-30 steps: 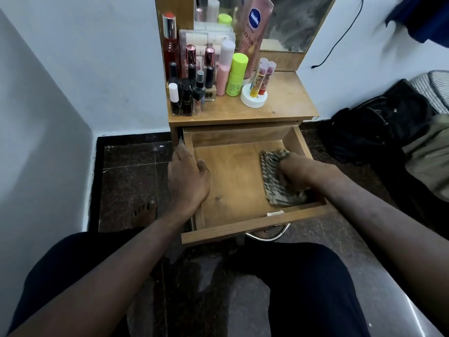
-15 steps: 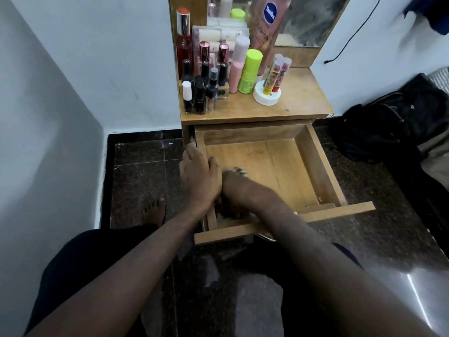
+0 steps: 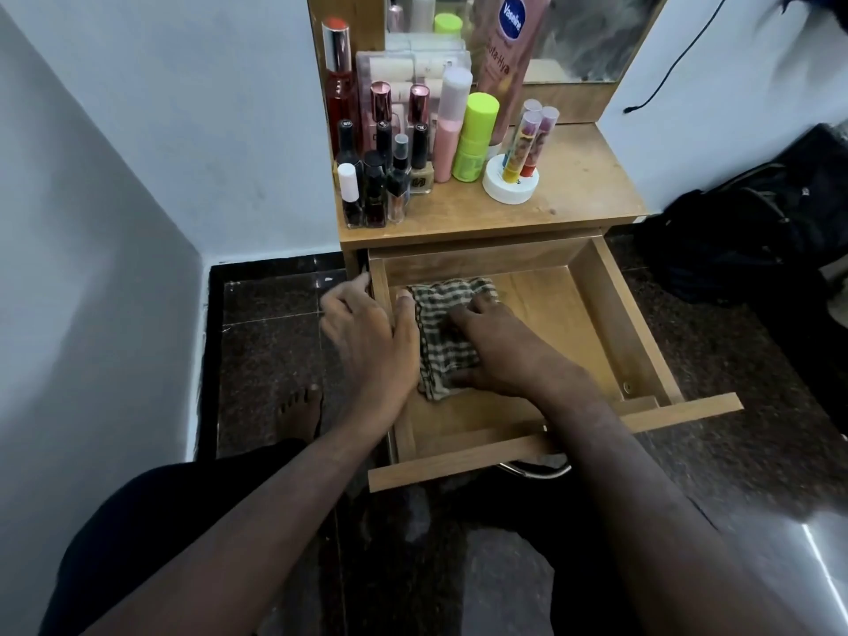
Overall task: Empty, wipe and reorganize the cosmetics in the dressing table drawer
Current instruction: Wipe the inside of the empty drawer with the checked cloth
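I see my right hand (image 3: 498,348) lying flat on the checked cloth (image 3: 443,332), fingers spread and pressing it down on the floor of the open drawer (image 3: 610,314). The cloth sits in the drawer's back left corner, bunched up, with its far end near the back wall. My right arm reaches in over the drawer's front edge, and the wrist is bent toward the left.

My left hand (image 3: 367,332) hangs onto the drawer's left wall. The fingers curl down the outside of that wall and the thumb lies inside, right beside the cloth. That arm comes straight up from my lap.

The rest of the drawer floor is bare wood. The cosmetics (image 3: 404,149) stand on the desk (image 3: 578,185) above the drawer, packed along its left and back edges: small dark bottles in front, taller pink and green ones behind, and a round white holder (image 3: 510,188) with tubes near the middle.
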Available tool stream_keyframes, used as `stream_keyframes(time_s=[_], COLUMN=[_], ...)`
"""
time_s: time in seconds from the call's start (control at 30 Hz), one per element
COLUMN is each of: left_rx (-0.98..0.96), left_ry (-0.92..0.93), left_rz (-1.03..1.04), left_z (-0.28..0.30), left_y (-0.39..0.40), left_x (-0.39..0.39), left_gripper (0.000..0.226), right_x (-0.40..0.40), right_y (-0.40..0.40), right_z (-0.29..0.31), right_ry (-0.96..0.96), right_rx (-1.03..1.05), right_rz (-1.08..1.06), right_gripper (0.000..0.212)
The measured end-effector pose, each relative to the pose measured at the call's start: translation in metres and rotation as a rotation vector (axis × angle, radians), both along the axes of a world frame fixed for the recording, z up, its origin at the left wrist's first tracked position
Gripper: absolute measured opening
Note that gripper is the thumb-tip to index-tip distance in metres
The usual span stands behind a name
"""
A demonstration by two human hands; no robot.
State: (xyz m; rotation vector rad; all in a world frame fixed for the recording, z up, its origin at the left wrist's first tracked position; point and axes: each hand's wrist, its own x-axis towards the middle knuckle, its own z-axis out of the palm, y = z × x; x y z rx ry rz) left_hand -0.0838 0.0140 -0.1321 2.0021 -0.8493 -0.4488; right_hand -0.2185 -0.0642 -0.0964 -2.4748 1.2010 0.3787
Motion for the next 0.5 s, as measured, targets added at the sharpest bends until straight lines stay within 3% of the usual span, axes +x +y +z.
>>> stream_keyframes(time_s=[0.07, 0.17, 0.3, 0.5], left_rx=[-0.070, -0.191, -0.258, -0.280], left_ry=[-0.148, -0.260, -0.241, -0.175], left_rz=[0.021, -0.087, -0.248, -0.232], left_z=[0.010, 0.018, 0.020, 0.022], left_y=[0.001, -0.002, -0.011, -0.020], left_x=[-0.003, -0.004, -0.005, 0.003], left_gripper=[0.034, 0.017, 0.012, 0.010], right_x=[-0.004, 0.000, 0.001, -0.022], right_y=[-0.002, -0.003, -0.001, -0.014], right_z=[0.001, 0.000, -0.007, -0.009], right_ry=[-0.003, -0.027, -0.067, -0.122], right_rx=[0.000, -0.007, -0.042, -0.058], right_rz=[0.023, 0.009, 0.078, -0.056], right_gripper=[0.078, 0.056, 0.047, 0.041])
